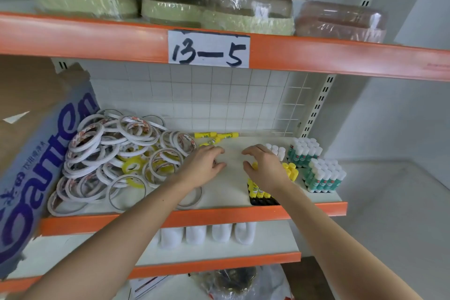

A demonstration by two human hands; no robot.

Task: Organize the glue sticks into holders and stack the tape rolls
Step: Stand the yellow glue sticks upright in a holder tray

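A loose heap of white tape rolls covers the left half of the white shelf, with a few yellow rolls among them. Three yellow glue sticks lie loose at the back. My left hand hovers at the pile's right edge, fingers loosely curled, holding nothing. My right hand is over a black holder of yellow glue sticks, fingers curved and empty. Green-and-white glue sticks stand in holders at the right, a second group nearer the front.
A tilted cardboard box with blue lettering leans at the left against the tape pile. An orange shelf lip runs along the front. A wire grid backs the shelf. White containers sit on the shelf below.
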